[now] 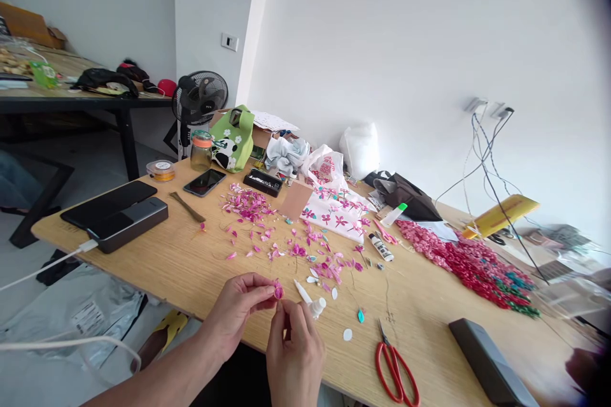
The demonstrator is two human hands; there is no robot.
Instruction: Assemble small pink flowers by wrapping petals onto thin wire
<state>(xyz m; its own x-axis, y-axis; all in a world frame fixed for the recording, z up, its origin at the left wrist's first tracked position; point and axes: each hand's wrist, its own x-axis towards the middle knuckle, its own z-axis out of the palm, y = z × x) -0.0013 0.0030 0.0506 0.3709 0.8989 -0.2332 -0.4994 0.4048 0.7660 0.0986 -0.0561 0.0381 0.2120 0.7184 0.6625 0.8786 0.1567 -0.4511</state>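
Note:
My left hand [243,305] pinches a small pink flower [278,291] between thumb and fingers above the table's front edge. Just below the flower, my right hand [296,346] is closed in a pinch; what lies between its fingertips is too small to tell. A white glue bottle with a long nozzle [315,307] lies beyond the right hand's fingers. Loose pink petals [251,203] form a heap further back, and more pink flower pieces [329,267] are scattered towards the middle. White oval discs [347,334] and a teal leaf [361,316] lie to the right.
Red-handled scissors [396,369] and a dark grey case [491,362] lie front right. A power bank [128,223], a phone [205,183] and a glass jar [201,151] stand left. Red and pink strands [463,260] cover the right side. A fan [200,98] stands behind.

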